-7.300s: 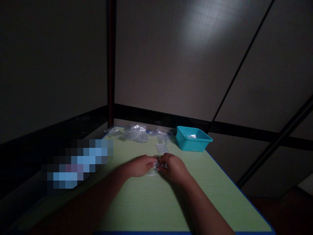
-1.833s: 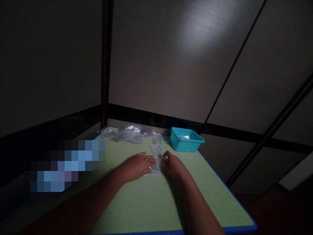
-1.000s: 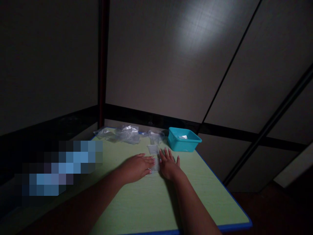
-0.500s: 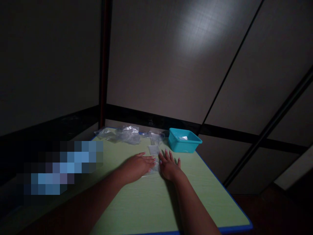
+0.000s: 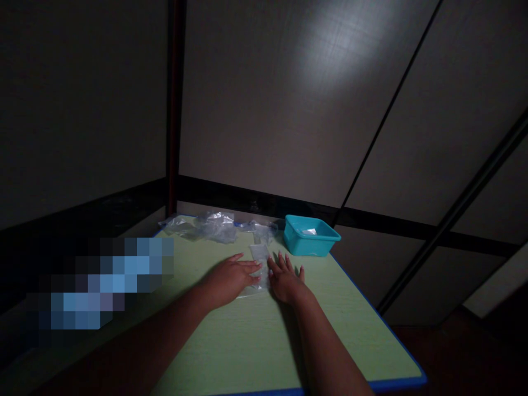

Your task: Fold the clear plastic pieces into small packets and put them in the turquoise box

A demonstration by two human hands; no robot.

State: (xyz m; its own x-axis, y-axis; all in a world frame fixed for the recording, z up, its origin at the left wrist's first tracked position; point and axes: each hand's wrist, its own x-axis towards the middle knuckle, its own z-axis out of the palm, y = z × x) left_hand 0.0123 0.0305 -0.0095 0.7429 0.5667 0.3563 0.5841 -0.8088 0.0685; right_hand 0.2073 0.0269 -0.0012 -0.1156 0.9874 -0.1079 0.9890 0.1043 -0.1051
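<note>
A clear plastic bag (image 5: 259, 285) lies flat on the green table (image 5: 231, 346), partly covered by my fingers. My left hand (image 5: 231, 281) rests on its left side with the fingers spread. On the other side, my right hand (image 5: 286, 279) lies palm down with fingers apart, touching the bag's right edge. A small pale square piece (image 5: 259, 252) shows just beyond my fingertips; whether it is inside the bag or part of it I cannot tell.
Crumpled clear plastic bags (image 5: 216, 226) lie along the table's far edge. A turquoise basket (image 5: 311, 245) with something whitish in it stands at the far right corner. Dark panelled walls (image 5: 268, 121) rise behind the table. A blurred-out bluish patch (image 5: 115, 283) covers the left side.
My left fingers have spread and shifted slightly, showing more of the plastic between my hands. My right hand stays in place.
</note>
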